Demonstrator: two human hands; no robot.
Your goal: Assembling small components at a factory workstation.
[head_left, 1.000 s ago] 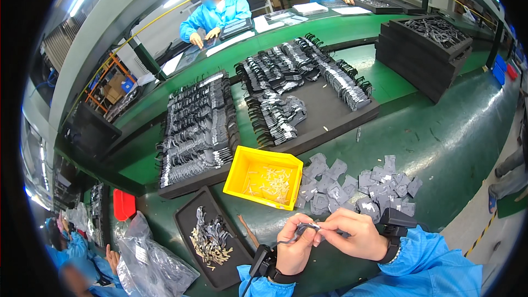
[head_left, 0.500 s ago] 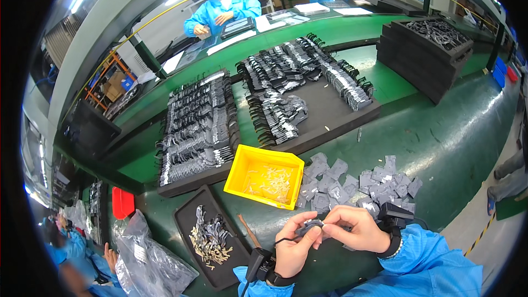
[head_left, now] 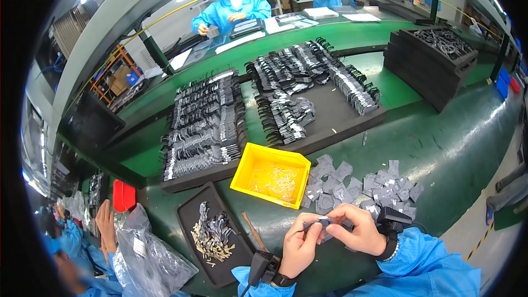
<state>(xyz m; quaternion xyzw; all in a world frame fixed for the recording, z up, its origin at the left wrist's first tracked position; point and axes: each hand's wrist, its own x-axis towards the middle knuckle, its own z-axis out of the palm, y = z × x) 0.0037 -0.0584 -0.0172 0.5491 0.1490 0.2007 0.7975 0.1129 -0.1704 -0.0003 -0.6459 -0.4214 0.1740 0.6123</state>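
Note:
My left hand [head_left: 298, 248] and my right hand [head_left: 358, 230] meet over the near edge of the green bench and together pinch one small grey plastic part [head_left: 318, 223]. Just beyond the fingers lies a loose heap of grey square parts [head_left: 363, 187]. A yellow bin [head_left: 270, 174] with pale small pieces stands left of the heap. Further left and nearer, a black tray [head_left: 212, 235] holds thin metal clips. Both wrists wear dark bands below blue sleeves.
Large black trays [head_left: 204, 126] of dark parts fill the bench middle, with a second such tray [head_left: 313, 91] to the right and stacked black trays [head_left: 434, 49] at far right. A clear plastic bag [head_left: 146, 253] and a red object [head_left: 124, 195] lie at left. People in blue work across the bench and at my left.
Both hands have stayed in place, with the fingers turning the small grey part slightly. Nothing else has visibly moved.

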